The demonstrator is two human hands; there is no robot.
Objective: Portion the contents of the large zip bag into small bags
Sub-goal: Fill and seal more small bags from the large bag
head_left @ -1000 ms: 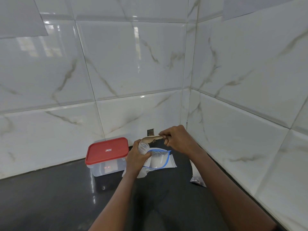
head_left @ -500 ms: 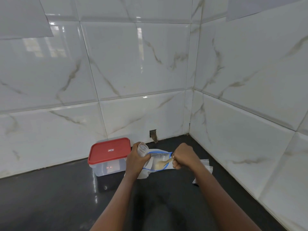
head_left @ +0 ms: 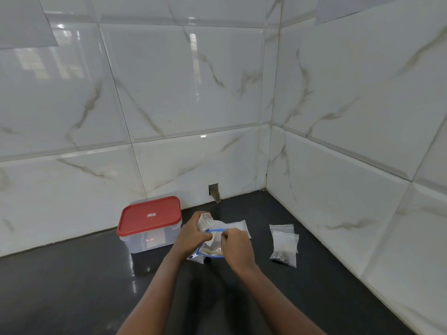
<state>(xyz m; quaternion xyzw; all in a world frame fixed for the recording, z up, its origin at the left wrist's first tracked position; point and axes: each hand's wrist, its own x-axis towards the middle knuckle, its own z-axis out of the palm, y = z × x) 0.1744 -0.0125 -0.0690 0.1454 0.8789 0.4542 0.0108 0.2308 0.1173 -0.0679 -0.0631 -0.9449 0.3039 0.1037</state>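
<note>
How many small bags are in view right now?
3: one small bag in the left hand; a rear bag and a front bag overlapping on the counter at right. Others may hide under the large bag.

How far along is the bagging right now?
Done: two small bags at right look filled. In hand: left hand holds another small bag; right hand works a spoon inside the large zip bag. Left: contents show in that bag, so more portions to go.
</note>
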